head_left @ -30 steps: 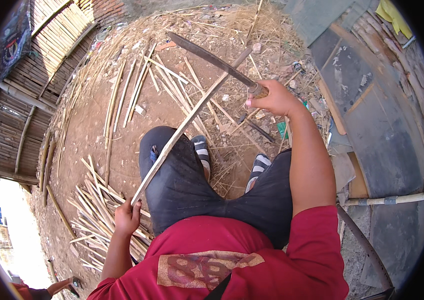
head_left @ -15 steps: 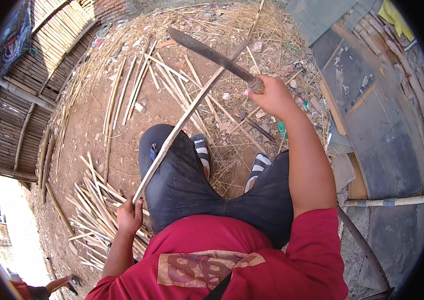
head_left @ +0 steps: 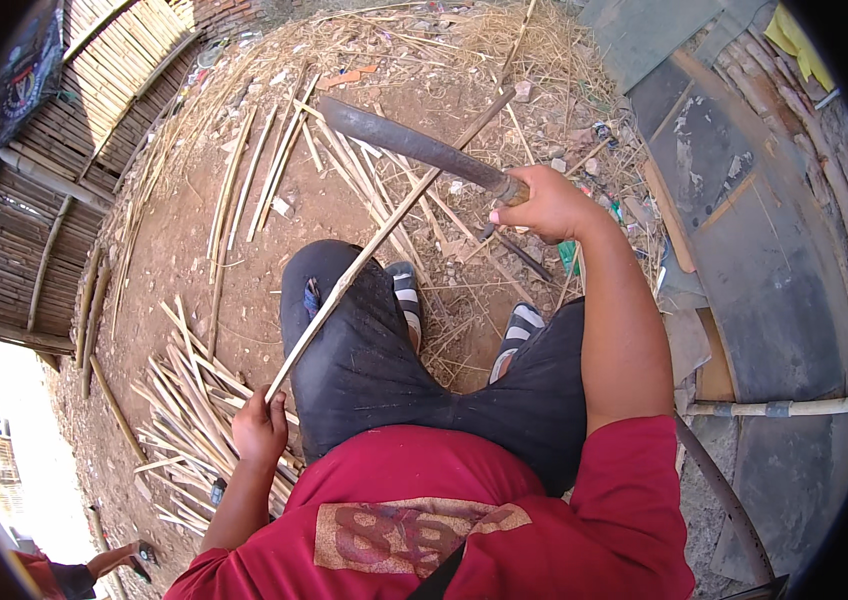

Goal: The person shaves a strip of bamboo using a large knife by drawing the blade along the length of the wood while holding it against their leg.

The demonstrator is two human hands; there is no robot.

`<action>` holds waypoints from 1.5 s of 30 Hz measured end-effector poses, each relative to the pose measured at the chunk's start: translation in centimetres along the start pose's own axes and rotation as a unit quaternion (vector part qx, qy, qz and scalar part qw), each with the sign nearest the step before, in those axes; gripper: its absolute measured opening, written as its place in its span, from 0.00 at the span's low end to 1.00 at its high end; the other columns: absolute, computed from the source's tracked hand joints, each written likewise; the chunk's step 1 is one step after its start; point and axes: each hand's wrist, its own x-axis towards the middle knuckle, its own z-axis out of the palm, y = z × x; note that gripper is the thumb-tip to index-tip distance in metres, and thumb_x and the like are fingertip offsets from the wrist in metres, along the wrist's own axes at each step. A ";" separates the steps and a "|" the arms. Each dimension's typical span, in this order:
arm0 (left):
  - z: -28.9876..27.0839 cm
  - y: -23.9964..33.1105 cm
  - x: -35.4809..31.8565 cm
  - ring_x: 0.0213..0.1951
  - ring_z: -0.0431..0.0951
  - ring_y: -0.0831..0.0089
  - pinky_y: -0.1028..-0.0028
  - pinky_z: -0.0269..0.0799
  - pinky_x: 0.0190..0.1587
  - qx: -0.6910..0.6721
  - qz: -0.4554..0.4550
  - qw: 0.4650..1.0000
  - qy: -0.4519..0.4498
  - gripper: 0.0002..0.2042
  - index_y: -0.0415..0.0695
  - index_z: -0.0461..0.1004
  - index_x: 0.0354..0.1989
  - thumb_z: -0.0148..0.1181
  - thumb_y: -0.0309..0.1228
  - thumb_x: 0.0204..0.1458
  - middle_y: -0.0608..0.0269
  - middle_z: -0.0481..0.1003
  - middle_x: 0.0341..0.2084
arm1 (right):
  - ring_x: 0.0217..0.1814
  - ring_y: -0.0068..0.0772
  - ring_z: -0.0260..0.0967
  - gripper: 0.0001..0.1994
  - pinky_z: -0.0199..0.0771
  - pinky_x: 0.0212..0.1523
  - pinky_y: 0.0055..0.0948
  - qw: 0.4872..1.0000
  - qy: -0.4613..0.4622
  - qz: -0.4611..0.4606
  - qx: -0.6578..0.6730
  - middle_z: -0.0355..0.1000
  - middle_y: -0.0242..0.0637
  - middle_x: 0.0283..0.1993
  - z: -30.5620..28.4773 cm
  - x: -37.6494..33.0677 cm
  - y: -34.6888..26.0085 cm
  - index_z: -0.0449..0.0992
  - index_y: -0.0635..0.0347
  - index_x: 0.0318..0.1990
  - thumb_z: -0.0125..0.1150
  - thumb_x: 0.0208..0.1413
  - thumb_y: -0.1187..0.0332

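My left hand (head_left: 260,428) is closed around the near end of a long bamboo strip (head_left: 362,262). The strip slants up and away over my left thigh toward the far right. A machete (head_left: 394,143) with a broad dark blade and a wooden handle is gripped in my right hand (head_left: 551,205). Its blade points left and crosses over the strip; whether the two touch, I cannot tell. Beyond my left hand lies a loose pile of split bamboo strips (head_left: 194,405). Past my knees, more bamboo strips (head_left: 274,175) lie spread on the dirt.
A dark long tool (head_left: 524,256) lies on the ground beyond my right foot. Dark flat panels (head_left: 774,260) with a wooden edge cover the right side. A bamboo slat wall (head_left: 19,260) stands on the left. At the lower left, part of another person (head_left: 74,577) shows.
The machete and my right hand have come down closer to me, and the blade now shows a broader face. The bamboo strip stays in my left hand, hardly moved.
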 end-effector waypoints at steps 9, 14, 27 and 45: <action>0.2 0.5 -0.3 0.28 0.80 0.48 0.56 0.74 0.31 0.007 0.027 0.998 0.056 0.10 0.42 0.79 0.42 0.61 0.37 0.61 0.49 0.78 0.24 | 0.16 0.19 0.57 0.13 0.53 0.16 0.29 0.994 -0.077 0.076 0.025 0.62 0.25 0.19 0.6 -0.4 -1.9 0.72 0.59 0.41 0.71 0.55 0.66; -0.2 1.9 -0.3 0.27 0.79 0.49 0.56 0.73 0.30 0.005 0.012 0.999 0.044 0.10 0.41 0.79 0.41 0.62 0.36 0.61 0.49 0.78 0.24 | 0.17 0.21 0.60 0.19 0.58 0.18 0.28 0.983 -0.030 0.139 0.119 0.65 0.27 0.21 -0.1 0.4 0.3 0.74 0.63 0.51 0.72 0.53 0.67; 0.1 1.8 -0.7 0.27 0.80 0.50 0.57 0.74 0.30 -0.008 -0.016 0.999 0.033 0.12 0.41 0.80 0.42 0.62 0.37 0.61 0.49 0.78 0.24 | 0.42 0.42 0.77 0.25 0.74 0.45 0.37 0.984 -0.041 0.158 0.072 0.79 0.47 0.39 0.9 0.9 -0.9 0.76 0.63 0.55 0.72 0.50 0.62; -1.1 2.5 -0.1 0.26 0.79 0.47 0.55 0.73 0.30 -0.002 -0.030 1.000 -0.005 0.12 0.42 0.79 0.43 0.60 0.38 0.62 0.48 0.78 0.22 | 0.36 0.38 0.75 0.20 0.73 0.42 0.38 0.995 -0.080 -0.018 -0.053 0.78 0.42 0.33 6.6 1.4 -0.6 0.78 0.64 0.46 0.73 0.50 0.61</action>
